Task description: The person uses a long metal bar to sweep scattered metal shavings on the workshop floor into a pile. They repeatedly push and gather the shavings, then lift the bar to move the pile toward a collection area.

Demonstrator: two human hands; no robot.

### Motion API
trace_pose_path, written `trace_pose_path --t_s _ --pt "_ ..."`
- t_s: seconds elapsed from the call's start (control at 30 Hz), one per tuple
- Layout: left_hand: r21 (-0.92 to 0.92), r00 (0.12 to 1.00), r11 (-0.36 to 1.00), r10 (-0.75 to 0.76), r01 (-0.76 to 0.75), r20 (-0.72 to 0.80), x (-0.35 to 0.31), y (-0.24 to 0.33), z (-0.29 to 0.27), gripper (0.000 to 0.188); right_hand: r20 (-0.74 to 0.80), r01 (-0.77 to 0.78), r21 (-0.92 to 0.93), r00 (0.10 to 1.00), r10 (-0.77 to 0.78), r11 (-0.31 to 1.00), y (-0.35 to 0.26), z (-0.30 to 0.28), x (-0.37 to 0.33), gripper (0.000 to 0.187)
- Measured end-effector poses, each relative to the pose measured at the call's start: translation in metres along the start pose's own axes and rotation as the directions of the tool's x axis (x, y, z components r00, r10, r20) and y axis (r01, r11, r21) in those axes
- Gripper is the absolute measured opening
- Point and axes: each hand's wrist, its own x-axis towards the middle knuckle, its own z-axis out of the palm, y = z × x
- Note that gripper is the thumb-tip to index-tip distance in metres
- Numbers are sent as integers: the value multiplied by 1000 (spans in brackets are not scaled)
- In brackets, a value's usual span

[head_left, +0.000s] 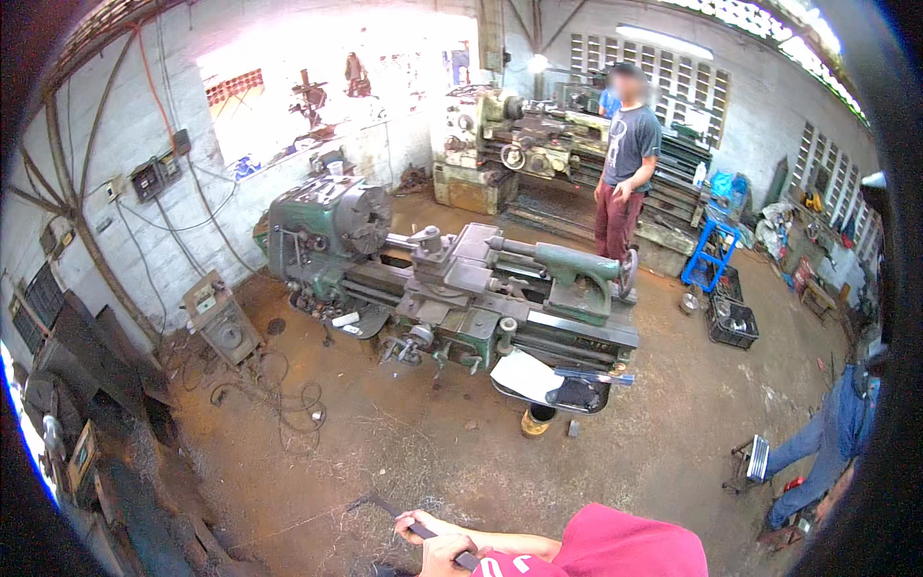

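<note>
Cable (310,402) lies in loops on the floor at our left, at the foot of a grey metal box (226,317). Next along, beneath the near end of the green lathe (461,298), we see a black tray (370,327) with a white tube (345,319) lying in it. Low in front of us, well apart from the lathe, is a dark bar (385,506), held slantwise above the floor; our right hand (421,527) is clamped on it farther out, and our left hand (446,554) is closed around it nearer our body. Past the hands stands a yellow bucket (535,426) with a dark mouth, its contents hidden from us. Just above it, a second tray (598,401) bears a white sheet (526,375) and some dark stuff too small to tell. Behind the lathe stands a person (630,159). Farther right we find a metal pot (689,304), a blue stand (710,255) and a black crate (733,324), in which we cannot make out the dark contents.
</note>
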Motion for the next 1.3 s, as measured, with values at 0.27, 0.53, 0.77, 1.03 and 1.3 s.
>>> trace_pose_path --t_s 0.27,0.53,0.77,1.03,1.3 --pt "104 993 994 -25 37 -118 14 -14 -25 14 304 62 8 951 -62 998 -15 -29 47 17" --pt "187 917 940 -212 286 -338 27 -101 -79 27 57 25 -997 877 -477 -74 -48 17 71 35" --pt "42 844 889 -418 457 -337 -19 -177 -57 21 221 -293 -758 725 -652 -583 -5 44 -15 60" --pt "223 875 902 -257 370 -410 -53 -216 -20 18 627 64 -471 726 -283 -880 67 66 -57 60" --pt "-44 837 887 -448 459 -314 -72 -229 -20 15 466 -39 -227 873 -144 -973 68 76 -7 48"
